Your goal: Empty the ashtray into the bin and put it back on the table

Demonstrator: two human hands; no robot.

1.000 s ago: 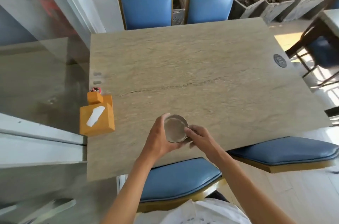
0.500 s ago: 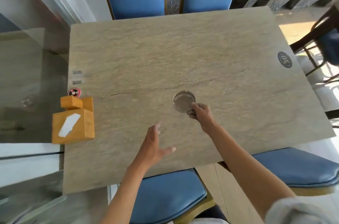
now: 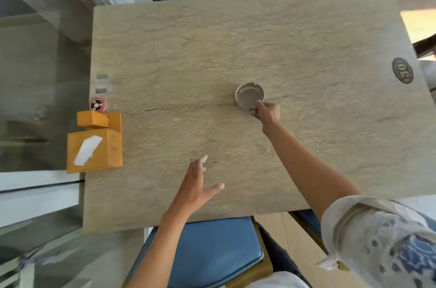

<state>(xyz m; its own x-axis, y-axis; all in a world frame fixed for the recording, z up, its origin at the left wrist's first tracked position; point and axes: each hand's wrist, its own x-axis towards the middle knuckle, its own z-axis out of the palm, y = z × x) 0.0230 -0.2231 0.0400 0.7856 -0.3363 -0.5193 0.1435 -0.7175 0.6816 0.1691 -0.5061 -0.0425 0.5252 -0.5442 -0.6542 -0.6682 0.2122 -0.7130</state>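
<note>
While right hand [image 3: 267, 110] pinches ashtray [image 3: 249, 95] rim mid-table [image 3: 306, 146], left hand [image 3: 197, 184] spread, empty.

A stone table [image 3: 212, 52] is seen. An ashtray [image 3: 249, 95] is set on it, touching the right hand [image 3: 267, 112]. A yellow tissue box [image 3: 94, 146] is placed far to that hand's left.

Two bare forearms are seen, both uncovered from wrist to elbow. The right arm is clothed above the elbow in a loose, pale grey-white fabric sleeve [image 3: 377, 238], rolled or cuffed into a thick band at its lower edge and printed with blue and grey blotches and small dark dashes. A strip of white cloth is visible at the bottom edge between the arms, and dark trousers [image 3: 278, 254] are glimpsed below the right arm. No rings, watch or bracelets can be made out on the left hand [image 3: 195, 184] or the right hand [image 3: 267, 110].
</note>
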